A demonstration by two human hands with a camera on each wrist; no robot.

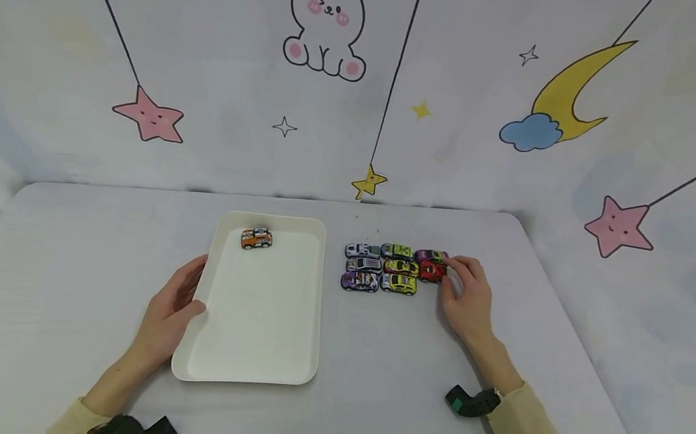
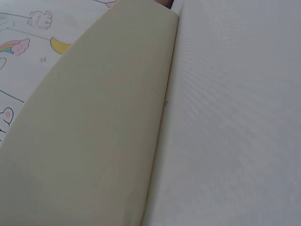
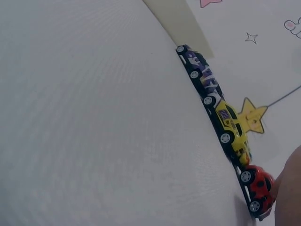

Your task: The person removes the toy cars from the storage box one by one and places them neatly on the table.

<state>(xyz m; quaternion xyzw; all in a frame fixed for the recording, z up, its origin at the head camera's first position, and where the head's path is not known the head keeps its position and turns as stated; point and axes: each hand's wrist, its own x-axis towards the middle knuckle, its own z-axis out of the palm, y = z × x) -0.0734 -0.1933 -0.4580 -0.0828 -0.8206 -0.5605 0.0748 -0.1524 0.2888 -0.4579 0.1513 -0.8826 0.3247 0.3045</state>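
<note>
My left hand [image 1: 165,315] grips the left edge of a white rectangular tray [image 1: 256,320], thumb over the rim, fingers at the outer side. An orange toy car [image 1: 256,238] sits in the tray's far left part. To the right of the tray, several toy cars stand in close rows. At their right end, my right hand [image 1: 469,298] reaches in with thumb and fingers apart, around the end of a red toy car [image 3: 259,190]. A fingertip is also close to a purple-and-green toy car [image 1: 431,256]. The left wrist view shows the tray's pale outer wall [image 2: 94,117], not the hand.
Beside the red car stand a yellow car [image 1: 399,284], a purple car [image 1: 360,282], a grey car [image 1: 364,265], a white car [image 1: 362,250] and a green car [image 1: 398,251]. A white cloth covers the table [image 1: 372,359]. A printed backdrop [image 1: 231,59] rises behind.
</note>
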